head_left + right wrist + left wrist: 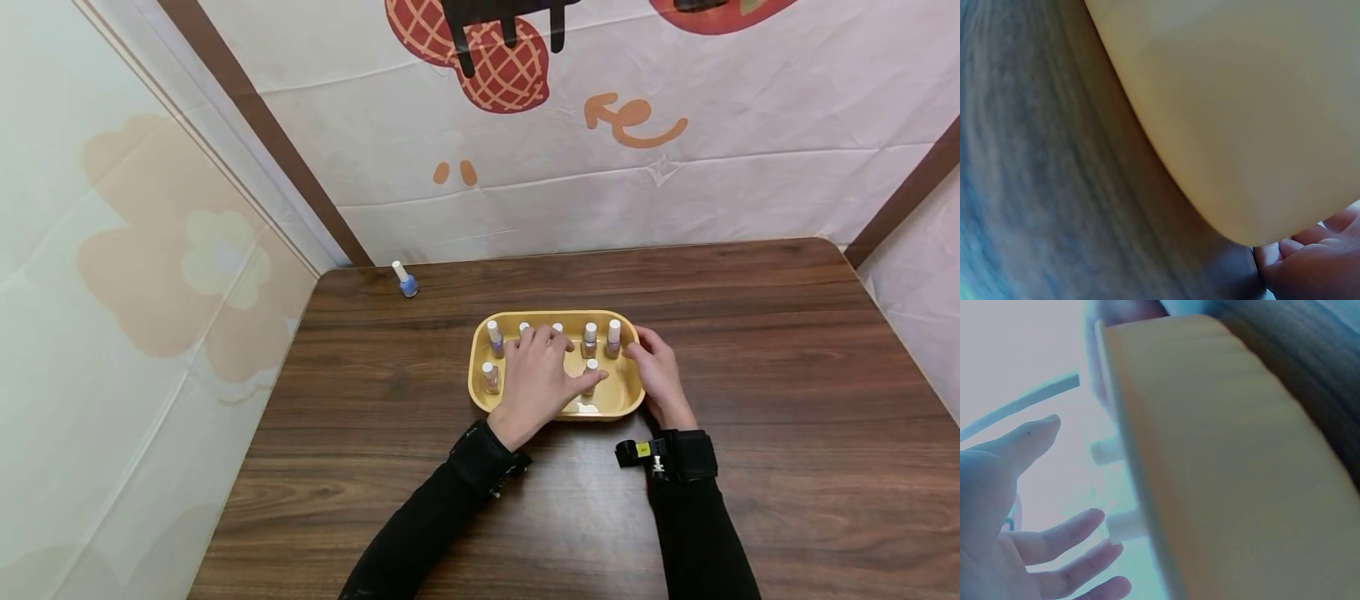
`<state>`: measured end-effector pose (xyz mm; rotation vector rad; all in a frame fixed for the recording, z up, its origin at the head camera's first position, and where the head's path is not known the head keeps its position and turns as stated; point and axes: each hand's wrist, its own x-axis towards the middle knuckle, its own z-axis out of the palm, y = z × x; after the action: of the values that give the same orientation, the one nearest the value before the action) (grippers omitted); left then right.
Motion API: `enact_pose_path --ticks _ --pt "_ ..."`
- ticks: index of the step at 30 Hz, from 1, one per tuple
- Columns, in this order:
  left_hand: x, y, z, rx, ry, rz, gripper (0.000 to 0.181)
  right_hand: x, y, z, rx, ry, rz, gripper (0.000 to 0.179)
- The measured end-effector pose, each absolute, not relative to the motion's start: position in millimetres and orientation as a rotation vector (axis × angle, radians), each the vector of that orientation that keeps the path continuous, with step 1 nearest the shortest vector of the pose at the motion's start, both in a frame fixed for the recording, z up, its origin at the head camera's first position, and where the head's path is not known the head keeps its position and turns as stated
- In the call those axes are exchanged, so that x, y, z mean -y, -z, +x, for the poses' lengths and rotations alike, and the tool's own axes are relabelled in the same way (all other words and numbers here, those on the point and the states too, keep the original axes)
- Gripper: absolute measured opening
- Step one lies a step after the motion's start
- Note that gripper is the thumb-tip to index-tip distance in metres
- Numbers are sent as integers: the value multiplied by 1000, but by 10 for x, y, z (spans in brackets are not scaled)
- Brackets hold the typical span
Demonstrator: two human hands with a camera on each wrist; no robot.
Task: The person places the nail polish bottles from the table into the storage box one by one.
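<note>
A yellow tray [619,388] stands on the table with several small white-capped nail polish bottles upright in it. Over the tray's middle is my left hand [537,375], thumb and fingers spread, nothing between them; it partly hides the bottles behind it. A front-row nail polish bottle [591,367] shows right at its thumb. In the left wrist view, the fingertips of the left hand [1054,550] come close to a white cap [1126,525]. At the tray's right end, my right hand [660,375] holds the rim, thumb at the edge and fingers along the outer wall.
A blue nail polish bottle [407,283] with a white cap stands apart near the back left corner of the brown wooden table [360,400]. Behind the table hangs a printed white curtain [540,175]; another printed panel [150,333] borders the left side.
</note>
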<state>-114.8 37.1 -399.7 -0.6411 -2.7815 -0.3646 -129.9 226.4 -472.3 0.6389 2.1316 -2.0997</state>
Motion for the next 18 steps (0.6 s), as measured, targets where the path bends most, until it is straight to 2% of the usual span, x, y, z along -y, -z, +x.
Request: enact_pose_path --ticks 9,18 --pt "-135 3868 -1273 2791 528 -546 45 -2257 4713 -1292 -2145 2094 633 54" --pt "287 3908 -1572 2796 630 -358 36 -2252 4705 -1285 -2131 2098 626 53"
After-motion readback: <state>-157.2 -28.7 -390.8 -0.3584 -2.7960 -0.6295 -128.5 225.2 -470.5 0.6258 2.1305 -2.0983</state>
